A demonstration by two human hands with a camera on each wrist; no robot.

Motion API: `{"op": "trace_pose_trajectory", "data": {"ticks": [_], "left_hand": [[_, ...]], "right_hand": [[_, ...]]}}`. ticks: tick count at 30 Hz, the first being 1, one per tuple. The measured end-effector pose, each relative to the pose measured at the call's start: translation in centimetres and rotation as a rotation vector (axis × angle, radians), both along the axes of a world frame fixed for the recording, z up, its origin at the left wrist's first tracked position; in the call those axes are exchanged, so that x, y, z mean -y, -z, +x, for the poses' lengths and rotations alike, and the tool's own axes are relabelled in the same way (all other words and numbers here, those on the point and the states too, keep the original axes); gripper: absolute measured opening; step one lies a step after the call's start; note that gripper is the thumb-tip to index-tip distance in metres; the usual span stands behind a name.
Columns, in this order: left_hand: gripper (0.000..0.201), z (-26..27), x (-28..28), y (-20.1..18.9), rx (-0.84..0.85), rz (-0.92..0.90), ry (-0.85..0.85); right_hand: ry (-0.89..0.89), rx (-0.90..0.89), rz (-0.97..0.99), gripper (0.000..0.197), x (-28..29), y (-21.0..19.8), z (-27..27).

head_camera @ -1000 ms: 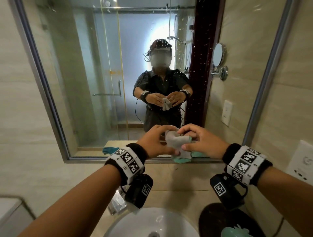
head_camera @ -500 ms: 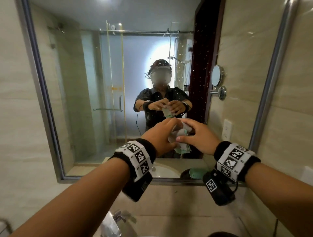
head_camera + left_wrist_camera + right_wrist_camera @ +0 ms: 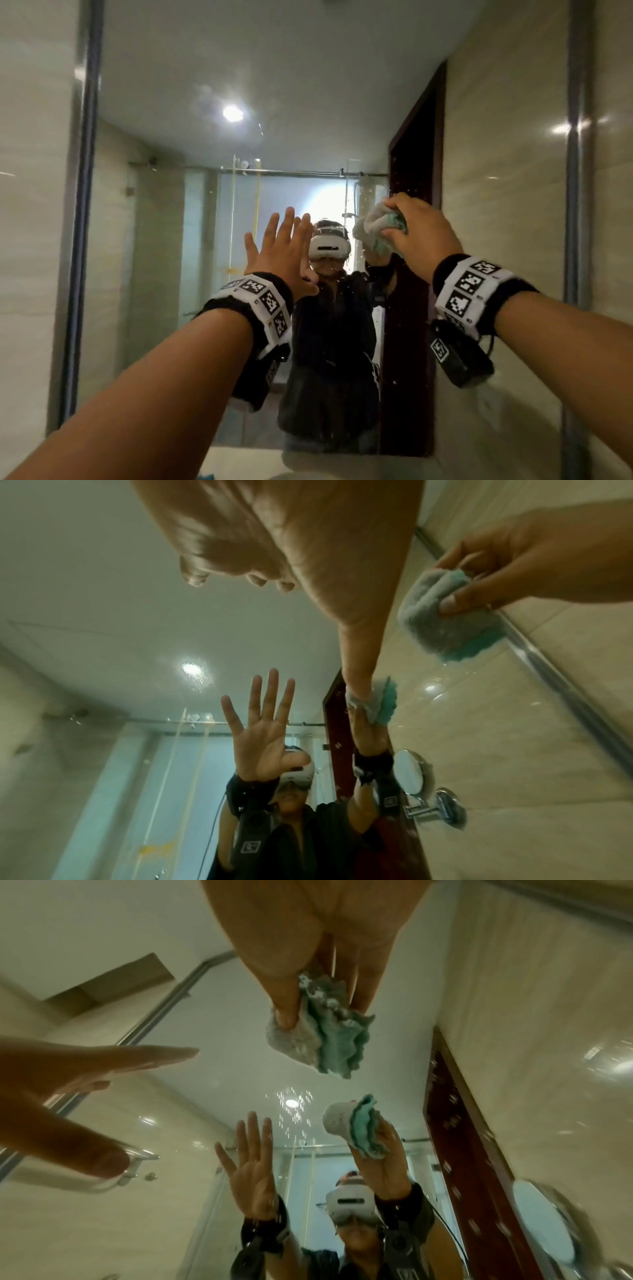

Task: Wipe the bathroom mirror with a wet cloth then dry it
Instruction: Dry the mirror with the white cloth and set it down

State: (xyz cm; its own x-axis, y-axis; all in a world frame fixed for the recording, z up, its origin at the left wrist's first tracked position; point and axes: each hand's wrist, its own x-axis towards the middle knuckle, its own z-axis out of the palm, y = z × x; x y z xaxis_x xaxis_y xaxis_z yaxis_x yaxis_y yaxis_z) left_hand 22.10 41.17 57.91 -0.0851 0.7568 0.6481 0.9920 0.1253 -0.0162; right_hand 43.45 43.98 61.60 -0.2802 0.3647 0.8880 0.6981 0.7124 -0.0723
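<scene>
Both hands have risen: left hand (image 3: pixel 281 253) splayed open, right hand (image 3: pixel 419 233) gripping cloth (image 3: pixel 322 1039), teal folds clearest from right wrist.

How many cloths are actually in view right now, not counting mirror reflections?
1: a grey and teal cloth, bunched in the right hand up by the mirror. The left hand is spread and holds none.

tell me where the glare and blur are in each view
Head view: ceiling light glares softly in the mirror, frame edges smeared. Left wrist view: the left hand looms close and soft; cloth fairly sharp. Right wrist view: light reflection streaks into speckles, right edge motion-blurred.
</scene>
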Motion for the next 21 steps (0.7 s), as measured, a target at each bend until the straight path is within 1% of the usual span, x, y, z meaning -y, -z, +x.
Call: {"op": "trace_pose_trajectory", "data": {"ticks": [3, 5, 8, 10, 12, 13, 15, 17, 18, 19, 20, 21], "left_hand": [[0.124, -1.3, -1.4, -2.2, -0.032, 0.009, -0.057], [0.128, -1.8, -2.5, -3.5, -0.052, 0.022, -0.080], [0.135, -2.3, -4.1, -5.5, -0.069, 0.050, -0.117], [0.138, -2.6, -4.9, -6.2, -0.067, 0.049, -0.119], [0.144, -3.1, -5.9, -6.0, -0.053, 0.024, -0.106], [0.149, -3.4, -6.5, -5.7, -0.053, 0.014, -0.103], [0.157, -3.9, -7.4, -4.8, -0.066, 0.019, -0.110], [0.159, -4.2, -8.1, -4.5, -0.069, 0.058, -0.105], [0.159, -4.3, -8.2, -4.4, -0.065, 0.070, -0.094], [0.159, -4.4, -8.3, -4.3, -0.062, 0.080, -0.088], [0.159, -4.4, -8.3, -4.3, -0.063, 0.083, -0.087], [0.159, -4.4, -8.3, -4.3, -0.068, 0.079, -0.090]], "right_hand": [[0.020, -0.008, 0.106, 0.031, -0.9, -3.1, -2.1], [0.037, 0.026, 0.159, 0.034, -1.7, -4.8, -3.5], [0.043, 0.084, 0.175, 0.030, -3.3, -5.9, -5.5], [0.062, 0.023, 0.174, 0.029, -5.2, -5.6, -6.5], [0.068, -0.014, 0.193, 0.030, -6.6, -4.2, -7.3], [0.066, 0.017, 0.195, 0.030, -6.9, -3.1, -7.6], [0.028, 0.159, 0.189, 0.032, -6.7, -0.2, -8.0], [-0.030, 0.310, 0.224, 0.042, -6.3, 2.7, -8.0], [-0.039, 0.368, 0.253, 0.047, -6.5, 3.4, -8.1], [-0.024, 0.417, 0.259, 0.047, -6.8, 3.0, -8.1], [0.018, 0.439, 0.254, 0.042, -6.9, 1.7, -8.1], [0.060, 0.414, 0.243, 0.034, -7.1, -0.1, -8.3]]}}
